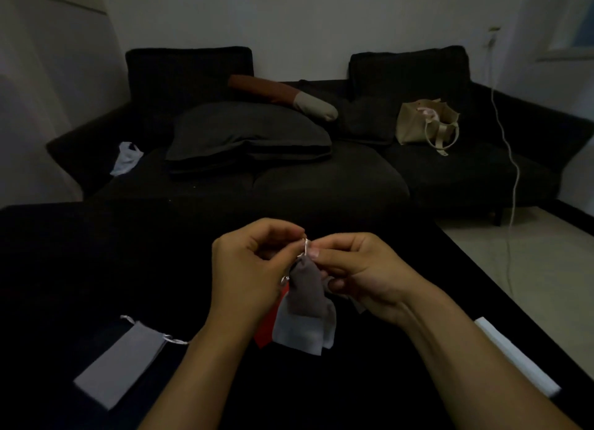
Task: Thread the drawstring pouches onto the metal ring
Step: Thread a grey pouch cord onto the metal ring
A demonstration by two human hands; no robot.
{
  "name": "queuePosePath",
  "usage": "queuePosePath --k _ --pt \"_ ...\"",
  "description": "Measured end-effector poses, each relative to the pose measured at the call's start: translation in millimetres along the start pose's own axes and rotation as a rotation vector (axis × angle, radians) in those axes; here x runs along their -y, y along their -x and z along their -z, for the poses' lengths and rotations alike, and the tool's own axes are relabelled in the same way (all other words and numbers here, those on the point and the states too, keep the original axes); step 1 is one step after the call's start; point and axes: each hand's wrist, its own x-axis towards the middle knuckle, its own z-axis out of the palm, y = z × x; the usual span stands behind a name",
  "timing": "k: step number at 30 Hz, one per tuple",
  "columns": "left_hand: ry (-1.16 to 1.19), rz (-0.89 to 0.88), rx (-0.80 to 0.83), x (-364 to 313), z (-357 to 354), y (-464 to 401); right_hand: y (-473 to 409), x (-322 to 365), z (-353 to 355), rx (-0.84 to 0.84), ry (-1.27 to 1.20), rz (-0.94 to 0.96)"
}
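Both hands are up close together over the black table (96,253), working at the same little spot. Left hand (247,269) has its fingers curled in, pinching the metal ring (305,244), which only peeks out as a small shiny bit between the fingertips, so most of it is hidden. Right hand (360,269) is pinching too, thumb and forefinger closed on the top of the brown pouch (307,288) right at the ring. That brown one hangs down between the hands, with a pale grey pouch (302,330) and a red pouch (266,326) bunched behind and below it; can't really tell which of them are actually on the ring. Off to the left, well apart, a loose grey drawstring pouch (122,359) lies flat on the table with its white cord sticking out. A white strip-shaped thing (517,355) sits near the right edge. Behind the table there's a dark sofa (450,172) with cushions and a beige tote bag (424,122).
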Motion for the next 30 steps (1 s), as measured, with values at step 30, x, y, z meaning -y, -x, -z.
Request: queuePosePath --k 30 --pt "-0.114 -0.008 0.057 -1 4 -3 -3 3 6 0.013 0.368 0.272"
